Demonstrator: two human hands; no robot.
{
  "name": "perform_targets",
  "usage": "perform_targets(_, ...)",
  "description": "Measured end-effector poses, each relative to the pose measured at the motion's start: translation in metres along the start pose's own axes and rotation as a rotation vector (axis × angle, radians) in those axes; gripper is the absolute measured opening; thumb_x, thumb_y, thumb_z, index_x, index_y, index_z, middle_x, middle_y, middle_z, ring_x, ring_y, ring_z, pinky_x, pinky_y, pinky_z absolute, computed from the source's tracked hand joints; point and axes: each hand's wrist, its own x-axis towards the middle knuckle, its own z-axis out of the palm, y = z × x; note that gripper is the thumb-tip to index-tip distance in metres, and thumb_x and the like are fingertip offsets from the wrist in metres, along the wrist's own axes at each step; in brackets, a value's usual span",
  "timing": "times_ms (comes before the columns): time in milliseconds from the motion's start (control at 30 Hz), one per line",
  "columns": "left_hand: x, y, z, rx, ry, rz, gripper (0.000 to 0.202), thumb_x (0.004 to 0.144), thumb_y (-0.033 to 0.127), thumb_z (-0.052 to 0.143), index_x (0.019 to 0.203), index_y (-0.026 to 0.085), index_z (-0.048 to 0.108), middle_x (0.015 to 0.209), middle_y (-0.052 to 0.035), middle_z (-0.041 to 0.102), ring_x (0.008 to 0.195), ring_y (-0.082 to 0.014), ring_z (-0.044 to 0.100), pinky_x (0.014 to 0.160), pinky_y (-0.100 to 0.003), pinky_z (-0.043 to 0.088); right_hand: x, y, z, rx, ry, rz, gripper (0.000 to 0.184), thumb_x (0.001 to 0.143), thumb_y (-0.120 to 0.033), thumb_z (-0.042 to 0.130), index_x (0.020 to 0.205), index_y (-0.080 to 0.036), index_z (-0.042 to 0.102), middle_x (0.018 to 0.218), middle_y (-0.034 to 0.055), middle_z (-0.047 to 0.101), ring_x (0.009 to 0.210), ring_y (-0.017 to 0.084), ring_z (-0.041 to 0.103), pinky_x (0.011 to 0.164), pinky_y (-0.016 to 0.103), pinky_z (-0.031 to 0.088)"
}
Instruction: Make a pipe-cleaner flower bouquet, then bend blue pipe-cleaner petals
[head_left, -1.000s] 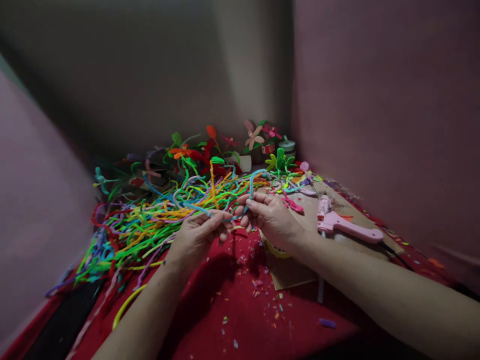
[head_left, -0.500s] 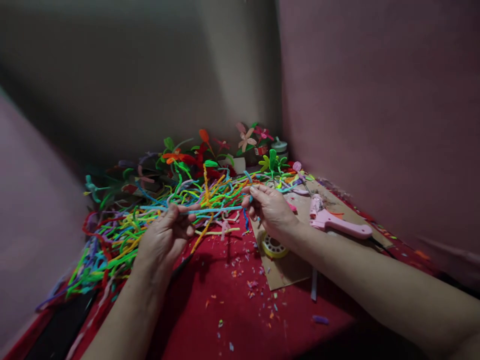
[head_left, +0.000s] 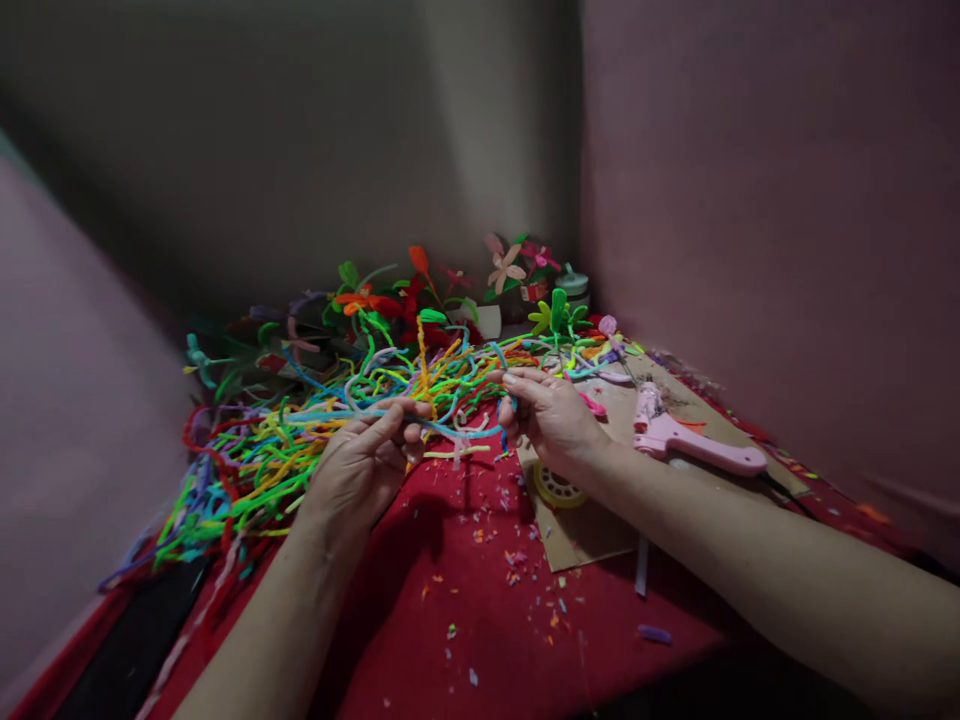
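Note:
My left hand [head_left: 367, 462] and my right hand [head_left: 551, 415] both pinch one light blue pipe cleaner [head_left: 457, 430], which sags in a shallow curve between them. The left fingers close on its left part, the right fingers on its right end. Just behind and to the left lies a big tangled pile of pipe cleaners [head_left: 300, 440] in green, yellow, blue, purple and red, spread over the red cloth [head_left: 480, 620].
A pink glue gun [head_left: 690, 440] lies on a cardboard sheet [head_left: 600, 530] right of my right hand, with a tape roll [head_left: 559, 487] under the wrist. Finished pipe-cleaner flowers [head_left: 420, 295] stand at the back corner. Walls close in behind and right. Small scraps litter the cloth.
My hands drew apart along the blue pipe cleaner, then the left came back a little toward the right. The pipe cleaner now sags between them instead of running straight.

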Motion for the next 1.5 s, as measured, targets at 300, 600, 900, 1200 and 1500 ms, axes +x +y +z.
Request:
perform_targets(300,-0.001,0.001,0.003,0.013,0.066,-0.039,0.017,0.084,0.01,0.051,0.083,0.007,0.068,0.075,-0.0088,0.07,0.046,-0.0071,0.055,0.038,-0.015,0.044,0.002,-0.002,0.0,0.113,0.004,0.058,0.014,0.076,-0.015,0.057,0.089,-0.011,0.061,0.059,0.0014,0.065,0.045,0.008,0.055,0.046,0.02,0.041)
perform_targets(600,-0.001,0.003,0.009,-0.067,0.174,-0.061,0.029,0.09,0.015,0.042,0.078,0.008,0.067,0.069,-0.0087,0.069,0.046,-0.0076,0.057,0.042,-0.015,0.047,0.003,-0.002,-0.001,0.105,-0.01,0.057,0.011,0.082,-0.017,0.054,0.089,-0.013,0.062,0.066,0.0044,0.069,0.055,0.011,0.062,0.053,0.021,0.045)
perform_targets(900,-0.001,-0.001,0.01,-0.057,0.124,-0.073,0.029,0.09,0.019,0.043,0.08,0.007,0.068,0.071,-0.0091,0.068,0.048,-0.0082,0.057,0.045,-0.016,0.048,0.002,-0.002,0.0,0.169,-0.07,0.061,0.01,0.085,-0.02,0.052,0.089,-0.016,0.06,0.061,0.0019,0.068,0.058,0.013,0.065,0.063,0.028,0.051)
perform_targets(1200,-0.001,0.003,0.009,-0.047,0.167,-0.041,0.029,0.09,0.018,0.043,0.077,0.007,0.067,0.067,-0.0079,0.066,0.046,-0.0074,0.055,0.041,-0.015,0.045,0.003,-0.001,-0.004,0.142,-0.065,0.05,0.014,0.084,-0.02,0.052,0.094,-0.015,0.06,0.053,-0.0008,0.063,0.047,0.012,0.06,0.051,0.024,0.048)
perform_targets(1500,-0.004,0.002,0.01,0.024,0.111,0.049,0.021,0.084,0.023,0.056,0.077,0.007,0.068,0.071,-0.0077,0.067,0.048,-0.0089,0.055,0.039,-0.018,0.045,0.004,0.0,-0.004,0.132,-0.083,0.025,0.013,0.079,-0.02,0.058,0.089,-0.014,0.063,0.045,-0.0047,0.052,0.039,0.007,0.046,0.041,0.02,0.038)
